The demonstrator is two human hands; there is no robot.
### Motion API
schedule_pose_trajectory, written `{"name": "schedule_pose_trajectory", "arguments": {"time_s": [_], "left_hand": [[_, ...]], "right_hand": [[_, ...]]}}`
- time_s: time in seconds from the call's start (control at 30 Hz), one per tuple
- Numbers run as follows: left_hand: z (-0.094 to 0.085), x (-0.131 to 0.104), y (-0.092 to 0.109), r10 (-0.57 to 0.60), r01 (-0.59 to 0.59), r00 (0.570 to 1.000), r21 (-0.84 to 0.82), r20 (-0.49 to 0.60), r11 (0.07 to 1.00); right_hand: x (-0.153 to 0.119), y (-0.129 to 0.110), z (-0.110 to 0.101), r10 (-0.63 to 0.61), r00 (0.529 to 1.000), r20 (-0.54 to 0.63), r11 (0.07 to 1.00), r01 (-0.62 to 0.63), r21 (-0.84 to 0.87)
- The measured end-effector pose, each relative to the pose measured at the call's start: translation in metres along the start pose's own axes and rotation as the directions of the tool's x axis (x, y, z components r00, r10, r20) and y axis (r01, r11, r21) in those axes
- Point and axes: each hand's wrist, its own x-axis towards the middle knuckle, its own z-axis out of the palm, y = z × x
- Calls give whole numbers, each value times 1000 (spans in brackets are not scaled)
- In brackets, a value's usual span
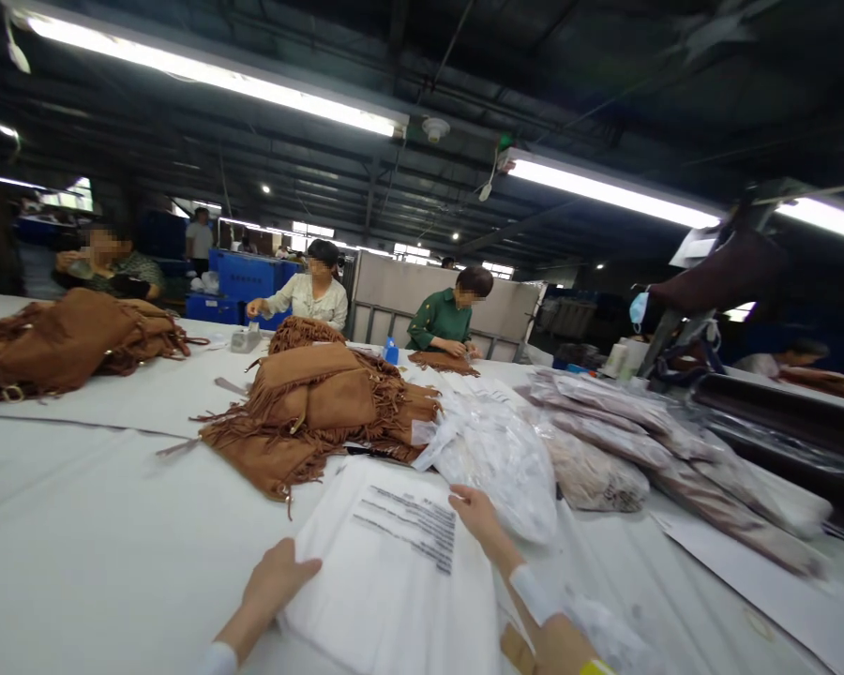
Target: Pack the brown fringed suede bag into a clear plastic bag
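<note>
A white plastic bag [394,572] with black printed text lies flat on the white table [91,534] in front of me. My left hand [276,579] rests on its left edge, thumb over the plastic. My right hand [479,520] lies on its upper right corner, fingers spread toward the print. Just beyond the bag sits a pile of brown fringed suede bags [316,412]. To the right of that pile lies a heap of crumpled clear plastic bags [499,455].
A second brown fringed pile [70,342] lies at the far left. Packed bags in clear plastic [625,450] run along the right. Three people work at the table's far side, with blue crates [243,277] behind them. A dark machine [731,300] stands at right.
</note>
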Motion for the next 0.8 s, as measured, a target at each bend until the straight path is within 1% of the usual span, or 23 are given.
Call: {"name": "schedule_pose_trajectory", "arguments": {"time_s": [0.1, 0.17, 0.23, 0.33, 0.4, 0.5, 0.6, 0.67, 0.73, 0.8], "left_hand": [[13, 11, -10, -17, 17, 999, 1, 44, 1000], [20, 16, -19, -23, 23, 997, 5, 75, 1000], [26, 20, -32, -34, 32, 993, 20, 113, 999], [30, 19, -47, -44, 40, 984, 26, 171, 999], [29, 15, -52, -33, 34, 977, -2, 212, 999], [24, 4, -52, -4, 15, 972, -45, 237, 999], [19, -7, -49, 7, 10, 981, -88, 193, 996], [16, -14, -47, -6, 22, 986, -99, 165, 995], [13, -20, -47, -22, 36, 988, -94, 151, 995], [9, -24, -46, -21, 34, 989, -94, 144, 995]], "right_hand": [[40, -1, 32, 46, 999, -3, 992, -45, 114], [62, 0, 50, 75, 997, -20, 982, -71, 178], [80, 2, 62, 108, 993, -40, 969, -96, 228], [92, 10, 68, 156, 984, -83, 951, -127, 283], [89, 15, 67, 189, 975, -113, 940, -146, 308], [68, 17, 59, 217, 968, -125, 927, -164, 336], [41, 10, 48, 208, 971, -119, 924, -155, 350], [27, 3, 39, 200, 972, -119, 931, -150, 333], [19, -5, 32, 187, 976, -109, 943, -147, 298], [20, -10, 28, 169, 982, -84, 956, -142, 258]]}}
